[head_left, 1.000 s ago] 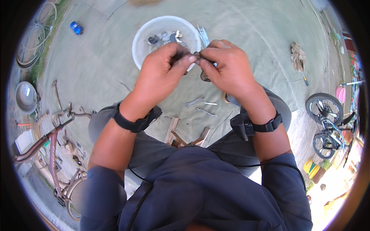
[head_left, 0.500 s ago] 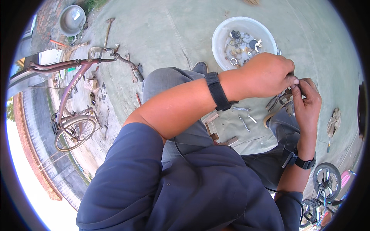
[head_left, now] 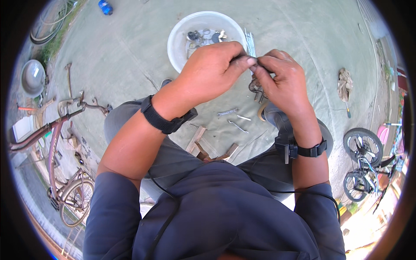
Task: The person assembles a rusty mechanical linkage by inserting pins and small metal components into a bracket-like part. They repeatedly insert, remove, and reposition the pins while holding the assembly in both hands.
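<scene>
My left hand [head_left: 210, 71] and my right hand [head_left: 284, 78] meet fingertip to fingertip in front of me. Both are closed in a pinch, thumbs against the fingers; whatever lies between them is too small and covered to name. Just behind the left hand stands a round whitish plastic basin [head_left: 174, 52]. Loose metal rings and other small parts [head_left: 197, 38] show inside it, partly blocked by that hand. Below the right fingers, dark curved metal pieces [head_left: 255, 86] lie on the ground, half hidden. A bundle of thin silvery rods [head_left: 250, 42] rests beside the basin.
Wrenches [head_left: 228, 112] and a wooden frame [head_left: 197, 138] lie between my legs. At left are a bicycle [head_left: 53, 151], a hammer [head_left: 69, 80] and a metal bowl [head_left: 33, 78]. A brush [head_left: 345, 86] and a small bicycle [head_left: 363, 151] are at right.
The view has swung, so basin, tools and the left bicycle sit further left. Both hands appear higher and further left, still pinched together, with the left forearm now angled more steeply.
</scene>
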`<state>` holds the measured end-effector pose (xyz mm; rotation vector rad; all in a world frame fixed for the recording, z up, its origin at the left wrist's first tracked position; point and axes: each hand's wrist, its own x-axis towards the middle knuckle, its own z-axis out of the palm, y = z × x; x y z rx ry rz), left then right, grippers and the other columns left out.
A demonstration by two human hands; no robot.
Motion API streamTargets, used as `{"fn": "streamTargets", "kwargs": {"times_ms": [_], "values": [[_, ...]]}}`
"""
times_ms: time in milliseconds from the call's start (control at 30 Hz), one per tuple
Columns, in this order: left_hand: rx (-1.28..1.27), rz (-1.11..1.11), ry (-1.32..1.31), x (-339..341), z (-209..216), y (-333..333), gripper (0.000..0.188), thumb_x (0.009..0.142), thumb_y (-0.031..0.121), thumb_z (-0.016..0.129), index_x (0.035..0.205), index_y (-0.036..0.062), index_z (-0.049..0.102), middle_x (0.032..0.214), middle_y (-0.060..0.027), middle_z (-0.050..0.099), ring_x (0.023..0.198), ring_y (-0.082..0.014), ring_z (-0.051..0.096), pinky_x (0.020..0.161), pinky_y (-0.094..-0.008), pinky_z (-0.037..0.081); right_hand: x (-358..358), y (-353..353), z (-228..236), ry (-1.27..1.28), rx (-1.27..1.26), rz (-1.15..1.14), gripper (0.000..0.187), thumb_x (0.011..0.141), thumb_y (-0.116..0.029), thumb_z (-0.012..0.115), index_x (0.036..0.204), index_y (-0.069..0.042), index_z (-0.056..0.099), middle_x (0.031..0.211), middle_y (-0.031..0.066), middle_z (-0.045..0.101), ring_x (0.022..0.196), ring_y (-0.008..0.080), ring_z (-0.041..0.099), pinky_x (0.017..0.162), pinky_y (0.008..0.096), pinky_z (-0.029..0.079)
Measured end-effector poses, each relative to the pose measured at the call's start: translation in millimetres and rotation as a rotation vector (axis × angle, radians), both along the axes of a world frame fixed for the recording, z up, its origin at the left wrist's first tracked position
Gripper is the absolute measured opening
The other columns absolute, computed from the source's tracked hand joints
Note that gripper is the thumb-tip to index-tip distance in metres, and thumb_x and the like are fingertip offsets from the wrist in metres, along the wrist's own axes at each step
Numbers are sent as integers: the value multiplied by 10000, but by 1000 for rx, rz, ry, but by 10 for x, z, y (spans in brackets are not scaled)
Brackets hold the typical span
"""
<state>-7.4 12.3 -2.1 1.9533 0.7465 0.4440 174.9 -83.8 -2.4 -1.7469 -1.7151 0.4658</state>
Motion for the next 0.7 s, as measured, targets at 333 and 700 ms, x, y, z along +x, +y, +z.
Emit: {"fn": "streamTargets", "kwargs": {"times_ms": [333,700], "values": [[9,-10,-142,27,-26,-41,109,912,90,677,996,24,655,876,-131,672,821,-303,666,708,-374,521,15,-14,-23,-78,64,-10,69,807,-152,693,768,-96,681,771,52,642,766,294,619,640,417,506],[191,-59,-112,2,-9,-3,145,931,145,684,956,8,645,847,-146,661,718,-314,623,653,-389,498,0,-7,-21,-130,74,19,90,809,-169,691,752,-100,676,773,47,641,781,287,636,642,420,513]]}}
